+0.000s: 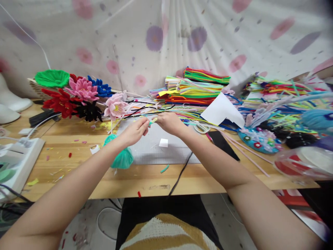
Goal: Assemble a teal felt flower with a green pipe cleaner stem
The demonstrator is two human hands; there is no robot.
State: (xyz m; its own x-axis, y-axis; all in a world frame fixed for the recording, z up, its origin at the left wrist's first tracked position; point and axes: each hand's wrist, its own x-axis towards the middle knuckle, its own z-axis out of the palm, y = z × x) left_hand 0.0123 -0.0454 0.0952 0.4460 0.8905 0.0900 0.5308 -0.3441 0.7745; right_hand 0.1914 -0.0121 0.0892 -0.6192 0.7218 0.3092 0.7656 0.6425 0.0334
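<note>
My left hand [135,130] and my right hand [168,122] meet above the wooden table [78,166], both pinched on a short light-green pipe cleaner [153,121] held between them. Under my left wrist a teal fuzzy flower [122,158] lies on the table, partly hidden by my forearm. A grey mat [166,149] with a small white paper square [163,142] on it lies beneath both hands.
Finished pipe-cleaner flowers [78,93] lie at the back left. Stacks of coloured pipe cleaners [197,86] fill the back and right. Also here: scissors [201,127], white paper [221,109], a dark phone [222,142], a power strip [18,159] at left, a black cable [180,175].
</note>
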